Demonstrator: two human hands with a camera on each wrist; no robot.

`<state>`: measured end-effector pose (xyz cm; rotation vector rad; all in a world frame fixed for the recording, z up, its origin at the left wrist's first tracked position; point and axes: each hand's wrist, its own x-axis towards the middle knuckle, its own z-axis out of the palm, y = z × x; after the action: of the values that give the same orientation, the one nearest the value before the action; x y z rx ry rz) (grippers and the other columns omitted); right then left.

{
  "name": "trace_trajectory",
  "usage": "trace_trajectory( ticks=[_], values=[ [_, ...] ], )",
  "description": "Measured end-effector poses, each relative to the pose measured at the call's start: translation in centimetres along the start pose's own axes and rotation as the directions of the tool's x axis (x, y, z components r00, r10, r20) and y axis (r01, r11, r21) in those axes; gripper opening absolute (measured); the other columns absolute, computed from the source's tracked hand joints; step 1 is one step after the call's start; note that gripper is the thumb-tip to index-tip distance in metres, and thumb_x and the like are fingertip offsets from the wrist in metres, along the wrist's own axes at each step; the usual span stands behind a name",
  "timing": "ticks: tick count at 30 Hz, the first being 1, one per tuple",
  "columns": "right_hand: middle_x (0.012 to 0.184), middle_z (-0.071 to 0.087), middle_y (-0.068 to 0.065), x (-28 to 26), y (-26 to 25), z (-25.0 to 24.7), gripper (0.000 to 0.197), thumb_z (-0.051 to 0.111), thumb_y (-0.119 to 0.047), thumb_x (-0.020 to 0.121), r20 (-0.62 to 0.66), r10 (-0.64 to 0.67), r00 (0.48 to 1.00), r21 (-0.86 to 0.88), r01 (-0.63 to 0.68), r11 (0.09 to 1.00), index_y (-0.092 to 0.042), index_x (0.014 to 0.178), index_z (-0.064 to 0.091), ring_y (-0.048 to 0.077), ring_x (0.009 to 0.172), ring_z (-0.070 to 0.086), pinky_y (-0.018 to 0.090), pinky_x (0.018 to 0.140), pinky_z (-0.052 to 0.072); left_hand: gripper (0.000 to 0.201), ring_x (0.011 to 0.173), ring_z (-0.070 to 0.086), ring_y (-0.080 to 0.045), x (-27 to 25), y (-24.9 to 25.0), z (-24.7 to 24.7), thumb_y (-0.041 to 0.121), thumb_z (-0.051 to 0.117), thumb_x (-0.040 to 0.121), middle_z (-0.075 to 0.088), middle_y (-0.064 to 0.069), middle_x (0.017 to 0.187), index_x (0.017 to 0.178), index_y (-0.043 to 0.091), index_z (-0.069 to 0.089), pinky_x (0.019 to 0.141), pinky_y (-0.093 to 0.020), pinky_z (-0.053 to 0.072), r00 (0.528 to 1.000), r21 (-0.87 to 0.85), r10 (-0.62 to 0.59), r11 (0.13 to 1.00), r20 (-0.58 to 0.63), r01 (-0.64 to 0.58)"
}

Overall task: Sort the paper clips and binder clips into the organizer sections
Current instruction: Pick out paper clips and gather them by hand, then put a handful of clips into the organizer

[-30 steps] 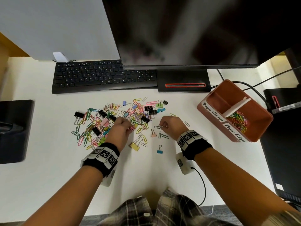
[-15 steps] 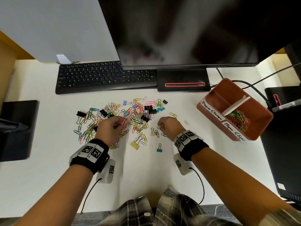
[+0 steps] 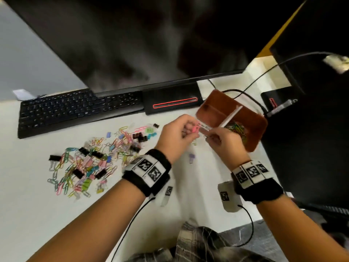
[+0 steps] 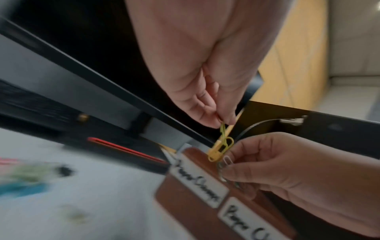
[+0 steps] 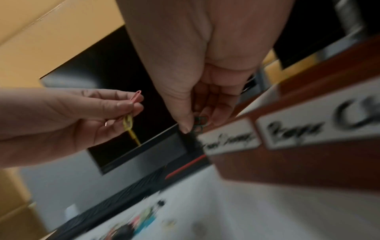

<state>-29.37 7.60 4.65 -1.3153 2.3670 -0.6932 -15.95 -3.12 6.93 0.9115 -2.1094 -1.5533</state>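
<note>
My left hand (image 3: 190, 131) is raised beside the brown organizer (image 3: 258, 133) and pinches a few paper clips (image 4: 223, 142), pink, yellow and green. My right hand (image 3: 207, 136) is close beside it, at the organizer's near wall, pinching dark and silver paper clips (image 5: 199, 121). A white divider (image 3: 230, 116) splits the organizer. The right section holds coloured paper clips (image 3: 238, 129); the left section looks empty. Two white labels (image 4: 197, 180) are on its front. A mixed pile of paper clips and binder clips (image 3: 90, 161) lies on the white desk to the left.
A black keyboard (image 3: 75, 110) and the monitor base (image 3: 171, 103) lie behind the pile, under a large monitor (image 3: 132, 44). Black cables (image 3: 245, 95) run behind the organizer. A lilac binder clip (image 3: 191, 157) lies below my hands. Dark equipment (image 3: 311, 138) stands at the right.
Both hands have lifted off the pile with clips and moved right and up to the organizer. The head view has swung and tilted.
</note>
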Motion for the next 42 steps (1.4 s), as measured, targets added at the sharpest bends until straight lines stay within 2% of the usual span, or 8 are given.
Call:
trace_trajectory(
  ticks=[4, 8, 11, 15, 19, 23, 27, 42],
  values=[
    [0.089, 0.070, 0.007, -0.1, 4.2, -4.6, 0.015, 0.068, -0.015, 0.081, -0.124, 0.172, 0.977, 0.034, -0.169, 0.985, -0.012, 0.096, 0.067, 0.020, 0.078, 0.064, 0.028, 0.076, 0.050, 0.026, 0.067, 0.052, -0.005, 4.2, 3.4, 7.1, 0.002, 0.070, 0.074, 0.059, 0.000, 0.082, 0.097, 0.010, 0.061, 0.065, -0.007, 0.044, 0.997, -0.031, 0.055, 0.998, 0.056, -0.054],
    [0.108, 0.067, 0.007, 1.3, 7.1, -5.5, 0.029, 0.060, -0.017, 0.087, -0.082, 0.291, 0.953, 0.030, -0.290, 0.957, -0.017, 0.116, 0.058, 0.020, 0.095, 0.062, 0.035, 0.092, 0.050, 0.041, 0.100, 0.061, -0.018, 6.3, 2.5, 10.1, 0.007, 0.070, 0.077, 0.062, -0.007, 0.111, 0.117, 0.010, 0.058, 0.093, -0.031, 0.050, 0.986, 0.054, -0.059, 0.997, 0.156, 0.051],
    [0.112, 0.062, 0.008, 1.6, 7.0, -4.6, 0.027, 0.055, -0.011, 0.087, -0.117, 0.192, 0.974, 0.016, -0.191, 0.981, -0.015, 0.114, 0.059, 0.023, 0.101, 0.060, 0.032, 0.092, 0.047, 0.034, 0.104, 0.060, -0.019, 5.5, 0.9, 7.7, 0.008, 0.067, 0.080, 0.060, -0.009, 0.116, 0.113, 0.011, 0.062, 0.096, -0.033, 0.049, 0.992, 0.121, -0.039, 0.992, 0.121, 0.024],
    [0.099, 0.063, 0.006, 0.9, 3.9, -0.9, 0.022, 0.060, -0.006, 0.083, 0.004, -0.068, 0.998, 0.072, 0.067, 0.995, -0.012, 0.104, 0.065, 0.017, 0.080, 0.058, 0.019, 0.077, 0.043, 0.018, 0.085, 0.062, -0.007, 1.2, -3.0, 0.7, 0.011, 0.064, 0.083, 0.062, 0.001, 0.104, 0.100, 0.019, 0.065, 0.073, -0.014, 0.051, 0.996, 0.191, -0.088, 0.977, -0.032, 0.093],
    [0.110, 0.060, 0.002, 0.0, 1.1, 4.5, 0.032, 0.058, -0.010, 0.086, 0.392, -0.146, 0.908, 0.070, 0.129, 0.989, -0.018, 0.117, 0.059, 0.009, 0.083, 0.052, 0.026, 0.087, 0.047, 0.016, 0.078, 0.059, -0.008, -5.3, -8.6, -6.6, 0.010, 0.063, 0.084, 0.063, 0.001, 0.098, 0.099, 0.015, 0.064, 0.069, -0.017, 0.050, 0.941, 0.283, -0.247, 0.908, -0.231, 0.308],
    [0.122, 0.053, 0.005, -0.1, -1.1, 8.7, 0.040, 0.059, -0.010, 0.083, 0.536, -0.120, 0.836, 0.013, 0.133, 0.991, -0.019, 0.122, 0.054, 0.021, 0.110, 0.053, 0.028, 0.098, 0.040, 0.018, 0.076, 0.061, -0.022, -10.9, -13.2, -11.2, 0.010, 0.065, 0.082, 0.065, -0.006, 0.090, 0.101, 0.010, 0.063, 0.061, -0.023, 0.043, 0.874, 0.389, -0.342, 0.795, -0.345, 0.465],
    [0.120, 0.048, 0.008, 0.4, -2.7, 11.2, 0.041, 0.066, -0.010, 0.078, 0.506, -0.053, 0.861, -0.058, 0.095, 0.994, -0.017, 0.117, 0.056, 0.026, 0.112, 0.050, 0.031, 0.099, 0.042, 0.026, 0.077, 0.063, -0.022, -13.7, -16.7, -13.1, 0.009, 0.066, 0.079, 0.067, -0.010, 0.094, 0.104, 0.010, 0.062, 0.074, -0.032, 0.052, 0.828, 0.391, -0.422, 0.737, -0.369, 0.551],
    [0.105, 0.052, 0.009, -0.5, -5.4, 14.1, 0.014, 0.058, -0.019, 0.088, 0.420, -0.067, 0.905, -0.184, 0.157, 0.970, -0.011, 0.096, 0.066, 0.026, 0.098, 0.052, 0.030, 0.079, 0.043, 0.033, 0.104, 0.054, -0.028, -12.8, -17.4, -13.6, 0.015, 0.070, 0.078, 0.056, -0.009, 0.117, 0.110, 0.011, 0.061, 0.088, -0.035, 0.048, 0.912, 0.570, -0.307, 0.712, -0.271, 0.410]
  ],
)
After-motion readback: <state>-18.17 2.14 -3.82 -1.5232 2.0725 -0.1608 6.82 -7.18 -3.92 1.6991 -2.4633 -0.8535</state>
